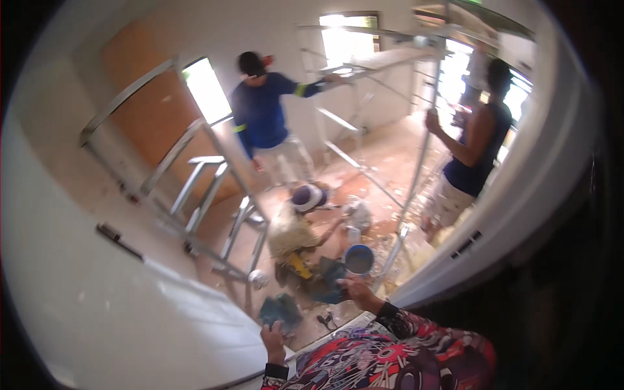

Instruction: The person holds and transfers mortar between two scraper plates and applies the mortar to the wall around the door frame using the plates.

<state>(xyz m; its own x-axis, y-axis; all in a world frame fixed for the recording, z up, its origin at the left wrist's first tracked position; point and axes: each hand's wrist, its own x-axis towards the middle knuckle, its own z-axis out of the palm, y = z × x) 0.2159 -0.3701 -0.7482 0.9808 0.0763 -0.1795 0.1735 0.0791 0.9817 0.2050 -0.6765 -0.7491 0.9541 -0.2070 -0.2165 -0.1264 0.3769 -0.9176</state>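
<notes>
My left hand [273, 339] is closed at the lower edge of a dark teal piece [281, 311], flat and slightly see-through. My right hand [359, 292] is raised farther forward, its fingers closed on a second dark teal piece [330, 279]. What these pieces are made of I cannot make out. Just beyond my right hand a bucket [359, 271] with a blue rim stands on the floor, with grey contents. A crouching person [292, 231] in a white and purple cap bends low beyond the teal pieces.
A metal ladder-like frame [170, 156] leans at the left beside a white door [130, 299]. A person in blue [266, 110] touches the scaffold [354, 123]; another in a dark top [478, 143] grips its pole. Debris [390, 244] litters the floor. A white door frame [494, 240] curves along the right.
</notes>
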